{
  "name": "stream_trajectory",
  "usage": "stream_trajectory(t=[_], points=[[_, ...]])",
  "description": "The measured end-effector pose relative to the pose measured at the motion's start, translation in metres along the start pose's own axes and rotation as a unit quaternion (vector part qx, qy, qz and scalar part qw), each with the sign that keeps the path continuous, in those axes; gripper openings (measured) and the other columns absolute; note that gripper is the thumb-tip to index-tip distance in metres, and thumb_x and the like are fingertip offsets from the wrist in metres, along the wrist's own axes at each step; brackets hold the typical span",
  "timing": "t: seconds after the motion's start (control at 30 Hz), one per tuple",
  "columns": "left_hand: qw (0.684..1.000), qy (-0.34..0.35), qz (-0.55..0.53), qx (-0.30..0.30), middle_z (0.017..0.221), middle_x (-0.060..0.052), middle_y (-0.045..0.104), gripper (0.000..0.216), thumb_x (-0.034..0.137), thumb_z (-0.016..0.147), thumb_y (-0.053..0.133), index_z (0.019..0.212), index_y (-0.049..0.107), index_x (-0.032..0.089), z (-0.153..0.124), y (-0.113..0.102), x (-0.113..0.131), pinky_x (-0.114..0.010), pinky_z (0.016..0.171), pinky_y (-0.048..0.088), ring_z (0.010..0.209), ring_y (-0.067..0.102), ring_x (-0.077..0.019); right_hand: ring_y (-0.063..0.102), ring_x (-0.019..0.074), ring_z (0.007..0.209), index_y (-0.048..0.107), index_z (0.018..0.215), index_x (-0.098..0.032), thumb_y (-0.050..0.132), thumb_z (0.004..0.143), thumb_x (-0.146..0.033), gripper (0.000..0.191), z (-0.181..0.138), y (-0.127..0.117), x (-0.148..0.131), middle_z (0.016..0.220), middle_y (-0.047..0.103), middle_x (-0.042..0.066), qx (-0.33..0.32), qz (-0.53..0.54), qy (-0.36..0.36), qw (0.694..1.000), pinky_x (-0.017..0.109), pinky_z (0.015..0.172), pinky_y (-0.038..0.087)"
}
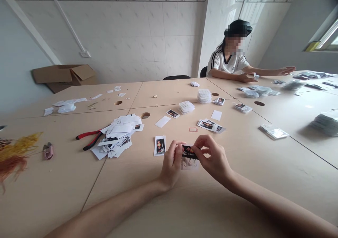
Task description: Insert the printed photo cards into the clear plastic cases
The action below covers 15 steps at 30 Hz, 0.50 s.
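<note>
Pale laminate tables (237,195) meet beneath our forearms, and above them our fingers (202,142) pinch a glossy black printed card (188,152) by its ends, just over the tabletop, with a whitish paper strip (189,164) showing below it. Our left hand (173,164) closes on one end and our right hand (213,157) on the other. Just beside the left hand lies a white-bordered printed card (160,145); ahead of the right is a thin red-outlined rectangle (193,129). Farther left, red-and-black-handled pliers (91,139) touch a heap of white paper scraps (117,135). Across the table sits another person (228,60), one hand over a small white item.
</note>
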<state>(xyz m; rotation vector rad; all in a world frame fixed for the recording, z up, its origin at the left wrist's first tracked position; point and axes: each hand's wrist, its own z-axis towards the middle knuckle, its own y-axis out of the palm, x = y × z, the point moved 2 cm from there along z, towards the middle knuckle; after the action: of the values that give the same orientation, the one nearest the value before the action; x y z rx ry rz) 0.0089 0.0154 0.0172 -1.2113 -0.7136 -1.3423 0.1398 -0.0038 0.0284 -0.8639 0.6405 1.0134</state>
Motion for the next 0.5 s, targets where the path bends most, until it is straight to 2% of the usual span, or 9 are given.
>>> stream_trajectory(t=[0.17, 0.5], points=[[1.000, 0.013, 0.009, 0.013, 0.075, 0.000, 0.053, 0.023, 0.032, 0.085, 0.030, 0.087, 0.049, 0.018, 0.0002, 0.0013, -0.0013, -0.019, 0.063, 0.037, 0.070, 0.049, -0.0099, 0.050, 0.0081, 0.059, 0.040, 0.081, -0.021, 0.045, 0.077, -0.019, 0.006, 0.0003, 0.0003, -0.0013, 0.071, 0.049, -0.002, 0.002, -0.021, -0.017, 1.000, 0.019, 0.050, 0.048], [1.000, 0.018, 0.013, 0.022, 0.076, -0.001, 0.053, 0.024, 0.032, 0.085, 0.031, 0.086, 0.050, 0.018, 0.0005, 0.0013, -0.0015, -0.019, 0.063, 0.038, 0.071, 0.049, -0.0107, 0.051, 0.0092, 0.057, 0.037, 0.080, -0.021, 0.044, 0.077, -0.021, 0.007, 0.0017, 0.0023, 0.0027, 0.068, 0.050, -0.002, -0.015, -0.039, -0.004, 0.999, 0.020, 0.050, 0.047]])
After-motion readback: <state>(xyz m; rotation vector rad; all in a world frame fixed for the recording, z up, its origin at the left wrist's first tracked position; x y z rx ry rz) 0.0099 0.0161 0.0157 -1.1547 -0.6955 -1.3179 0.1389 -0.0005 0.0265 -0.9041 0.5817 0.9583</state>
